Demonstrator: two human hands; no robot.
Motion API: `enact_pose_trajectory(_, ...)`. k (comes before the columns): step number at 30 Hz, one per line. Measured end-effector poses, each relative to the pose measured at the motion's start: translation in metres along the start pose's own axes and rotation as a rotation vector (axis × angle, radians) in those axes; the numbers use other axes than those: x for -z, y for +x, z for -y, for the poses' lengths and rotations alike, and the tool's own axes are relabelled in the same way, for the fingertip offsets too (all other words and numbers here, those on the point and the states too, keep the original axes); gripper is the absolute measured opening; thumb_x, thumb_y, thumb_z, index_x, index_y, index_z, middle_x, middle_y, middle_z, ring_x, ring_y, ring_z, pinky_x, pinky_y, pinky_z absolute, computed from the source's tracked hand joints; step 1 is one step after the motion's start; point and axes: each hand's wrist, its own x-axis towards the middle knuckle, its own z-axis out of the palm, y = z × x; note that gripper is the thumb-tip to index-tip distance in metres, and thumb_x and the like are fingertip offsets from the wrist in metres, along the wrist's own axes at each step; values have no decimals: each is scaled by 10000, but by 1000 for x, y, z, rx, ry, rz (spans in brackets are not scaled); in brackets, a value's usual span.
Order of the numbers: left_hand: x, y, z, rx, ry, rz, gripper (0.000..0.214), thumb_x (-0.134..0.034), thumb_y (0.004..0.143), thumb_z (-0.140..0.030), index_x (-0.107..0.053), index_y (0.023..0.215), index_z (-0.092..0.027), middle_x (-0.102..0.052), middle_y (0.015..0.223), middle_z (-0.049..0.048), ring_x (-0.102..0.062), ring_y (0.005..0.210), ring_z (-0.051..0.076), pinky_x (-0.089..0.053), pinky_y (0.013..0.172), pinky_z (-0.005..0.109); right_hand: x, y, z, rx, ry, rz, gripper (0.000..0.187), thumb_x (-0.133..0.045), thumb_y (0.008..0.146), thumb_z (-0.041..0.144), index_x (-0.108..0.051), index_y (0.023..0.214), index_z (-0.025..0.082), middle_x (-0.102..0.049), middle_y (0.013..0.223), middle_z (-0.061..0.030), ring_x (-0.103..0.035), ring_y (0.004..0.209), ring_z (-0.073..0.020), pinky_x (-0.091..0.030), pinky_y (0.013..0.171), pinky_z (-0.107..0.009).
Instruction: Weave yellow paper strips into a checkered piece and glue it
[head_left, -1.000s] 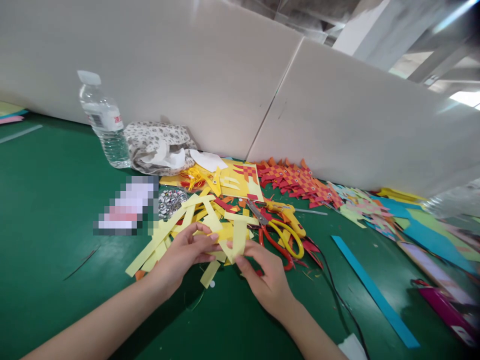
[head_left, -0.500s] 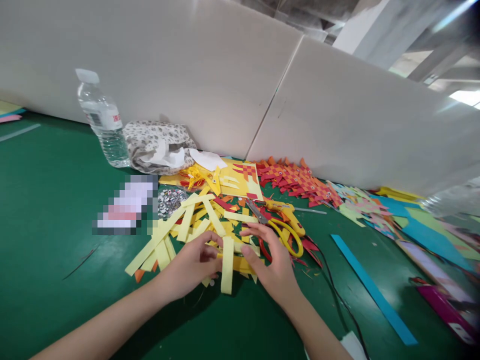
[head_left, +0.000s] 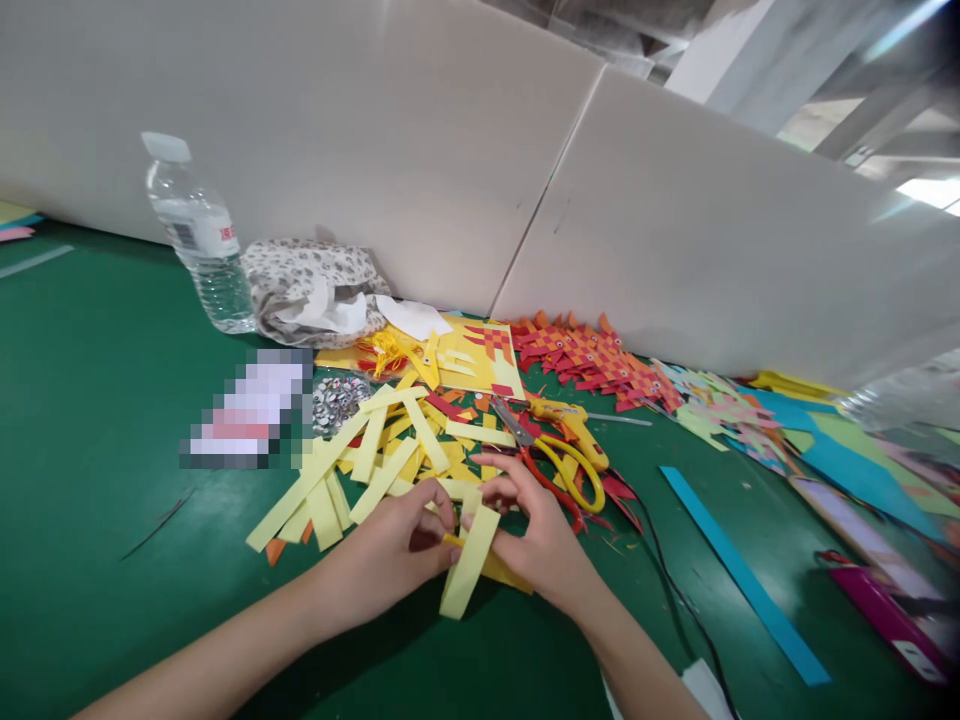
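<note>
Paper strip (head_left: 472, 565), pale and folded over, crosses a yellow strip (head_left: 508, 574) between the 2 hands, above the near side of the green table (head_left: 112, 400). The left hand (head_left: 390, 545) has its grip closed on the yellow strip's end; the right hand (head_left: 541, 530) curls beside both strips, but its fingertips are partly hidden, so I cannot tell whether its grip is closed. Just beyond lie loose strips (head_left: 384, 482), scissors (head_left: 529, 438) and a glue gun (head_left: 581, 435); a bottle (head_left: 199, 240) stands farther left
</note>
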Motion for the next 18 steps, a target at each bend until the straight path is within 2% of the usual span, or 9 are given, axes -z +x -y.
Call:
enact_pose_trajectory(3,-1,0,1,7,-29,9,167,-564,742,-224,-399,771,-216,-512,627,-53,-446,563,99,-303,504,194,0,-1,-1,13,81,0,390,-612,714,174,-504,1087,217,-589,699,31,-561,668,-119,-466,665,-251)
enact_pose_trajectory(8,-1,-2,-4,53,-21,30,163,-541,732,-171,-384,728,-212,-439,579,-79,-378,515,79,-246,470,194,-5,0,-6,-80,281,-43,360,-672,691,222,-528,1021,215,-594,726,22,-569,661,-107,-469,638,-225)
enact_pose_trajectory(11,-2,-3,-5,62,-15,56,180,-546,731,-165,-374,701,-210,-394,540,-95,-351,484,69,-244,465,196,-7,2,-7,-79,299,-101,314,-673,702,291,-545,977,207,-595,753,2,-574,669,-114,-476,621,-225)
enact_pose_trajectory(15,-1,0,-3,106,-112,89,249,-620,714,-231,-373,693,-207,-473,564,-77,-518,567,102,-343,534,211,-2,5,-7,-49,316,-193,345,-652,726,370,-531,1003,204,-582,733,3,-579,660,-120,-486,619,-230)
enact_pose_trajectory(18,0,1,-3,126,-226,88,302,-665,690,-277,-373,705,-204,-521,574,-64,-615,668,151,-362,559,218,6,4,-6,-4,377,-65,467,-520,795,501,-463,1148,201,-615,825,-35,-606,744,-153,-498,687,-279)
